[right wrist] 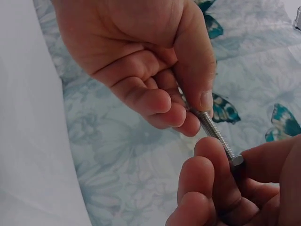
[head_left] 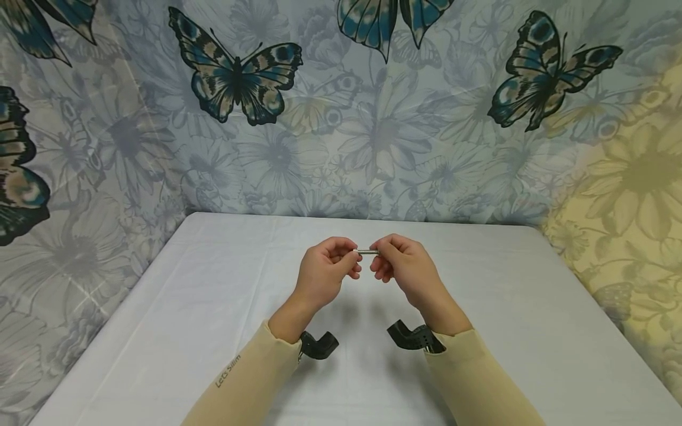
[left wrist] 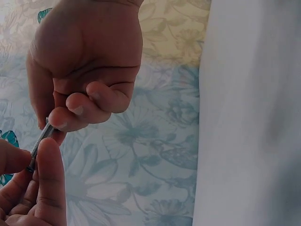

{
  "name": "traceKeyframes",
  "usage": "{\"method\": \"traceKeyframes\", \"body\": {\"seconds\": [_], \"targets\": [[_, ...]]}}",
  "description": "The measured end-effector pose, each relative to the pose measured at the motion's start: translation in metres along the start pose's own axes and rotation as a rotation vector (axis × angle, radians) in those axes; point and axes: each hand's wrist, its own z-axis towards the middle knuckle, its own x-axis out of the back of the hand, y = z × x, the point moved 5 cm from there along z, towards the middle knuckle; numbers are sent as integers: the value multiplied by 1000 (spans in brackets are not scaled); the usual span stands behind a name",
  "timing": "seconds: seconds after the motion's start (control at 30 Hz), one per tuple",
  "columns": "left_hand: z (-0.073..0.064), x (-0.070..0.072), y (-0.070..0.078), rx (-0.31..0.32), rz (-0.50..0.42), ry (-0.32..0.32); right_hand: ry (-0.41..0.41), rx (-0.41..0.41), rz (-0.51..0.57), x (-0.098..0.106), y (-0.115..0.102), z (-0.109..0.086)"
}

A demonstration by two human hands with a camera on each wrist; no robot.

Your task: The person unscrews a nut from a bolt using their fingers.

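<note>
A thin silver threaded bolt [head_left: 367, 252] is held up between both hands, lying roughly level. At one end my left hand [head_left: 326, 269] pinches it between thumb and fingers. My right hand [head_left: 406, 266] pinches the opposite end in the same way. The right wrist view shows the bolt's threads [right wrist: 217, 132] bare between the two grips, with its rounded head [right wrist: 238, 161] at the right thumb. From the left wrist view, the left fingertips [left wrist: 49, 160] close around the lower part of the shank. The left end is partly covered by fingers.
A white-covered table [head_left: 186, 307] spreads beneath the hands. Behind it hangs a flowered cloth [head_left: 383, 142] with butterflies, turning yellow on the right. Black strapped mounts [head_left: 319, 345] sit at both wrists, below beige sleeves [head_left: 250, 373].
</note>
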Motion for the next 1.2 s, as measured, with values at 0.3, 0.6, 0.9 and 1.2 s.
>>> {"method": "traceKeyframes", "body": {"seconds": [0.3, 0.6, 0.9, 1.2], "targets": [[0, 0, -1, 9, 3, -2, -2, 47, 14, 0, -4, -2], [-1, -1, 0, -2, 6, -1, 25, 16, -12, 2, -1, 0], [0, -1, -1, 12, 7, -4, 8, 25, 20, 1, -2, -2], [0, -1, 0, 2, 6, 1, -37, 16, 4, 1, -2, -2]]}}
